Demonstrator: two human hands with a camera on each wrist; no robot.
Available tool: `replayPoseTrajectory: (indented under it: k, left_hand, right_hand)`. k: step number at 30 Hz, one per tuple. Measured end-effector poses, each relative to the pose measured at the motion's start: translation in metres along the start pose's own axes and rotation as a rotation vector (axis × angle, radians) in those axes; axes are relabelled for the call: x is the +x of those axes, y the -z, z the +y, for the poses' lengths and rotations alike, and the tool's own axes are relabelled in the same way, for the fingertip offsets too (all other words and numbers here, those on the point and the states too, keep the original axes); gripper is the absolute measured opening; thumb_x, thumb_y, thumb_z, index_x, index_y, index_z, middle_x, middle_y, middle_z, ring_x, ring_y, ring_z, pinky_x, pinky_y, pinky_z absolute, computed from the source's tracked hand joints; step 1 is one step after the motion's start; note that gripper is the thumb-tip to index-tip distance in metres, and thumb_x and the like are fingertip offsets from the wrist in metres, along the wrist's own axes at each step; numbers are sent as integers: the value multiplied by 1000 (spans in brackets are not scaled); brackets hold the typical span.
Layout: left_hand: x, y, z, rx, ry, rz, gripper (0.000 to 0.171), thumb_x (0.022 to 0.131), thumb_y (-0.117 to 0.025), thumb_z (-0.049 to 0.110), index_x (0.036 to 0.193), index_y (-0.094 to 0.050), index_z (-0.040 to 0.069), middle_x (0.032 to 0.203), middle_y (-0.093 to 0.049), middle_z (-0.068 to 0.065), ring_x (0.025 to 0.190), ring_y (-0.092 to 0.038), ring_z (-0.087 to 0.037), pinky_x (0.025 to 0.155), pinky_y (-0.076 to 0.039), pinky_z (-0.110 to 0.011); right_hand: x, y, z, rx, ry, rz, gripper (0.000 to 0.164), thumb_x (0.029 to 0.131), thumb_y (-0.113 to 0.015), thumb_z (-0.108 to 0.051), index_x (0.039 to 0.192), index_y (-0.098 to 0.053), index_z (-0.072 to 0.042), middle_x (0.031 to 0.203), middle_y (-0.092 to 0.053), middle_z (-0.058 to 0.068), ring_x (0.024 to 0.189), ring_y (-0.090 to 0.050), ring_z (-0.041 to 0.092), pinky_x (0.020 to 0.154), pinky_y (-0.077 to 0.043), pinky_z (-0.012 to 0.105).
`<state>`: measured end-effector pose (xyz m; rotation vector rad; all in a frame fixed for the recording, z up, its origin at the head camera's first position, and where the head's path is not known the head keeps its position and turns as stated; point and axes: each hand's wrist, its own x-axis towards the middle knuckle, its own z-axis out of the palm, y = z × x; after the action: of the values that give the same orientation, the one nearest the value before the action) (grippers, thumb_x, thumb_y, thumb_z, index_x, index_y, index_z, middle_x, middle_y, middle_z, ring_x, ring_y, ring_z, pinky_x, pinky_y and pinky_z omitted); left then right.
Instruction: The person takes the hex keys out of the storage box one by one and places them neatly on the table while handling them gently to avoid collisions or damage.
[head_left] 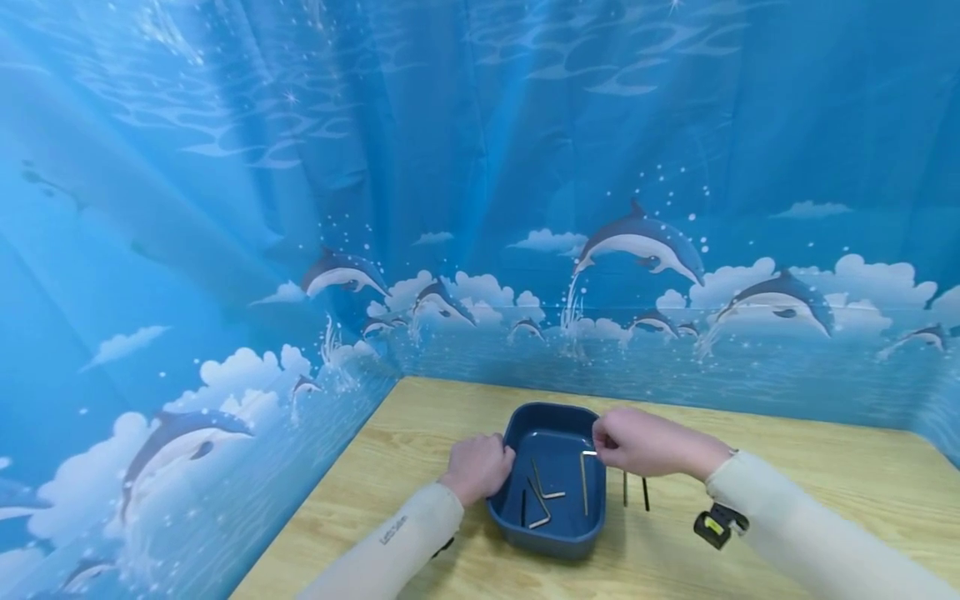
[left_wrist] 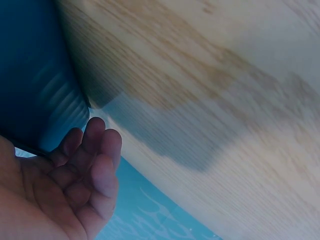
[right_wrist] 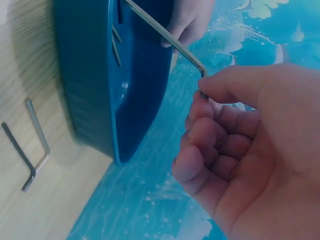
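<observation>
My right hand (head_left: 637, 440) pinches a hex key (head_left: 585, 483) by the end of its short arm. Its long arm hangs over the inside of a dark blue plastic bin (head_left: 545, 540); the right wrist view shows the thumb and index finger on the key (right_wrist: 167, 37). At the bin's left side, my left hand (head_left: 477, 468) grips the rim, thumb over the edge, and in the left wrist view its fingers (left_wrist: 102, 170) curl by the outer wall. On the bin floor lie two bright hex keys (head_left: 553, 495) and a dark one (head_left: 523, 508).
Right of the bin, two more hex keys, one pale (right_wrist: 37, 125) and one dark (right_wrist: 19, 150), lie on the wood-grain table (head_left: 817, 492). Behind and to the left, a blue curtain with printed dolphins (head_left: 480, 208) meets the table's edges.
</observation>
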<state>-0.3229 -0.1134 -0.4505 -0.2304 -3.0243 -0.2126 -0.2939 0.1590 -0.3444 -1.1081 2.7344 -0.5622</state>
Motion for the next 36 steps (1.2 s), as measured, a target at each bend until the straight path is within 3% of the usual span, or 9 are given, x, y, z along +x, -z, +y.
replayPoseTrajectory:
  k: [13, 26, 36]
  left_hand:
    - [-1, 1, 0, -12, 0, -5, 37, 104, -44, 37, 88, -65, 11, 73, -58, -3, 64, -56, -17, 62, -52, -41]
    - [0, 0, 0, -10, -2, -1, 37, 104, -43, 37, 88, -65, 11, 75, -59, -4, 68, -60, -20, 64, -52, -43]
    - [0, 1, 1, -14, 8, -15, 39, 104, -42, 38, 92, -66, 11, 77, -60, -4, 69, -60, -20, 65, -52, -43]
  right_hand:
    - [-29, 11, 12, 38, 8, 23, 27, 99, -57, -10, 74, -56, -19, 62, -43, -10, 54, -38, 2, 57, -39, 23]
    - [-50, -3, 42, 144, -51, -55, 20, 98, -60, -11, 80, -63, -19, 66, -52, -10, 56, -42, 2, 59, -43, 24]
    - [-59, -23, 71, 197, -57, -75, 27, 98, -62, -14, 72, -56, -16, 61, -42, -13, 53, -34, 0, 54, -37, 21]
